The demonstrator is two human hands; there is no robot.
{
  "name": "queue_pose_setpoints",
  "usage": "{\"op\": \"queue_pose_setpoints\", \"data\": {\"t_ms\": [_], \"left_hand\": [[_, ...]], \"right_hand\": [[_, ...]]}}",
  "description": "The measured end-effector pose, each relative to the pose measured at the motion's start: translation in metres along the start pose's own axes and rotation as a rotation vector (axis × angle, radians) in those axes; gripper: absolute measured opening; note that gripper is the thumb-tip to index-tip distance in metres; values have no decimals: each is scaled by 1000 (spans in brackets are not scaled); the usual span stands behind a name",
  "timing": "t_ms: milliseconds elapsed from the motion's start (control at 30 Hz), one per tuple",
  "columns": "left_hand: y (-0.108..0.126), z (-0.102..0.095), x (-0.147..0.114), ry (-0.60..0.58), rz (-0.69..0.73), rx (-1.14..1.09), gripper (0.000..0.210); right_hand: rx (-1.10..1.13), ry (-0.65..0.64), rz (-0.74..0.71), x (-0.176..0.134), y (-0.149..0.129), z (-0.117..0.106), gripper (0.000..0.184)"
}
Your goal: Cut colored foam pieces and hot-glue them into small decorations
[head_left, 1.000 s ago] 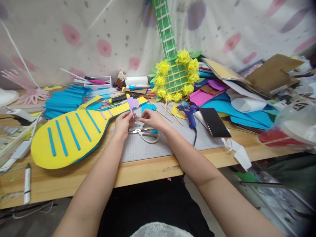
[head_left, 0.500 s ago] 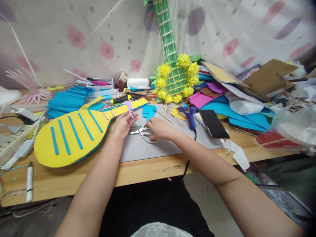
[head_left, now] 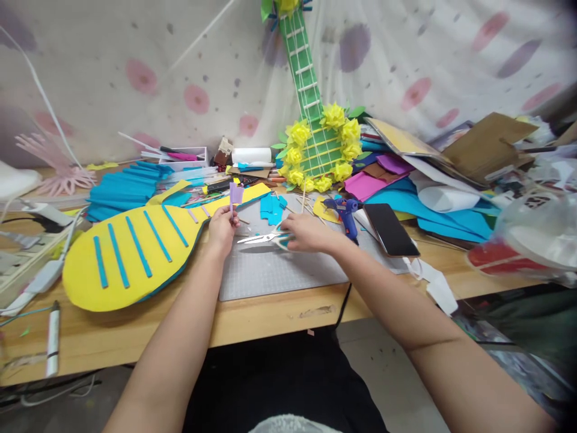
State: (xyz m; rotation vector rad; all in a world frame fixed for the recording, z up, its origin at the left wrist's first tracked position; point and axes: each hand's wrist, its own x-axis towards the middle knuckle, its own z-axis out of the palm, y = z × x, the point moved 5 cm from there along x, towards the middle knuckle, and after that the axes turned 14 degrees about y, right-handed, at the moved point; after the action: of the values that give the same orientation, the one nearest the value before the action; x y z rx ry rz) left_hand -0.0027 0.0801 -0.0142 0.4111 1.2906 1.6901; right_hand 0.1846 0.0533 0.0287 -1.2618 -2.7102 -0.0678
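In my left hand (head_left: 222,231) is a small piece of purple paper (head_left: 235,193), pinched upright in front of the neck of a yellow paper guitar (head_left: 130,252). Blue strips cross the guitar's body, and small purple strips lie on its neck. My right hand (head_left: 304,233) is closed on the handles of a pair of scissors (head_left: 264,237), whose blades point left toward my left hand. Below them lies a grey cutting mat (head_left: 279,270). Blue paper scraps (head_left: 271,208) rest on the mat between my hands.
A blue glue gun (head_left: 346,213) and a phone (head_left: 391,230) lie right of my right hand. Behind stands a green guitar (head_left: 309,90) with yellow flowers. Coloured paper (head_left: 415,198) is heaped at right, near a plastic tub (head_left: 532,234). A marker (head_left: 53,340) lies front left.
My right hand has picked the scissors up off the mat and turned their blades toward my left hand. The purple paper in my left hand now stands more upright.
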Motion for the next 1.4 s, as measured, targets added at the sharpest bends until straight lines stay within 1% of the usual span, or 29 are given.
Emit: {"op": "queue_pose_setpoints", "data": {"t_ms": [100,200,233,333,400,533,600,667,800,900,1133,1400], "left_hand": [[-1,3,-3,-17,-10,-27,10],[-3,6,-6,-60,-7,-42,14],[-3,7,-7,-78,1,-44,14],[-2,9,-8,-119,48,-48,12],[-1,9,-9,-141,79,-46,10],[-2,12,-11,-191,126,-17,11],[-3,14,-13,-206,158,13,12],[-4,15,-15,-217,192,56,12],[-7,17,-18,-234,226,114,10],[-8,17,-20,-244,238,152,10],[-10,19,-22,-303,246,219,11],[-10,19,-24,-302,223,190,16]], "right_hand": [[64,6,138,-7,25,-7,33],[132,44,196,-11,34,-7,34],[146,52,198,-10,34,-5,37],[162,34,210,-5,30,5,53],[174,14,208,-1,27,11,58],[251,-38,210,8,21,13,56],[286,-62,236,12,18,12,57],[272,-66,244,15,14,11,60],[184,-18,229,21,5,12,64],[160,17,237,24,1,14,64],[166,16,258,24,-1,12,65],[158,26,263,23,1,13,67]]}}
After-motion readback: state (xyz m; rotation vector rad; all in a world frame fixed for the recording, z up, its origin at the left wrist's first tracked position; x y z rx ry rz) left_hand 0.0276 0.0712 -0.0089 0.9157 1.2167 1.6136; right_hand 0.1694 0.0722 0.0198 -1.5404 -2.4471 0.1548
